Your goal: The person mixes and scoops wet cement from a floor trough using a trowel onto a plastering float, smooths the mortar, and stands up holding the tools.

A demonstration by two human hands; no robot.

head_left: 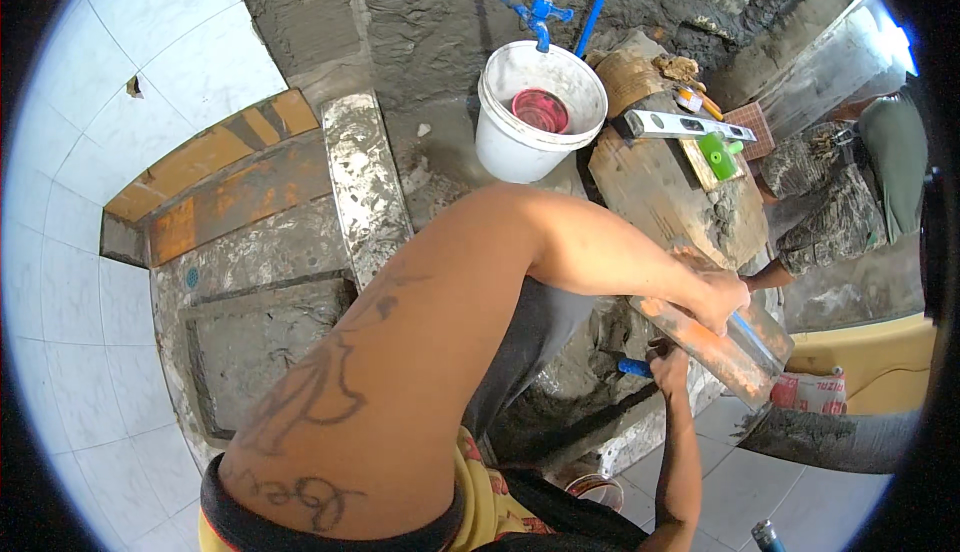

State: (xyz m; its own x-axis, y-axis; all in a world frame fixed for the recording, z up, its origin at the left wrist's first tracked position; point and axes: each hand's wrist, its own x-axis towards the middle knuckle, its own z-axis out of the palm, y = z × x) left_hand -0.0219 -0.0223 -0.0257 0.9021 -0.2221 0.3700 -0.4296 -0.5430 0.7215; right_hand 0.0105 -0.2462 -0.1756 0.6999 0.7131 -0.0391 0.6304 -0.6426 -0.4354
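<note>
White tiles [70, 292] line the left of a work site where wet grey cement [420, 32] spreads across the surface at the top. At right, another person [830, 197] in mud-spattered trousers is beside a worn wooden board [630, 177]. A white bucket [520, 157], streaked with grime, sits left of the board, below a blue pipe [545, 9] fitted with a tap. Over the near edge of the board, a long metal float [700, 342], stained orange, is held by the worker's left hand [722, 300], its fingers closed and the grip largely hidden beneath them. On the board lies a spirit level [690, 129]. The right hand [668, 367], just below the float, is curled around a blue-handled tool [632, 366], apparently a trowel, though its blade is hard to make out against the dark mud. A red bowl [540, 109] rests inside the bucket; a small green tool [716, 155] lies just beside the level.
</note>
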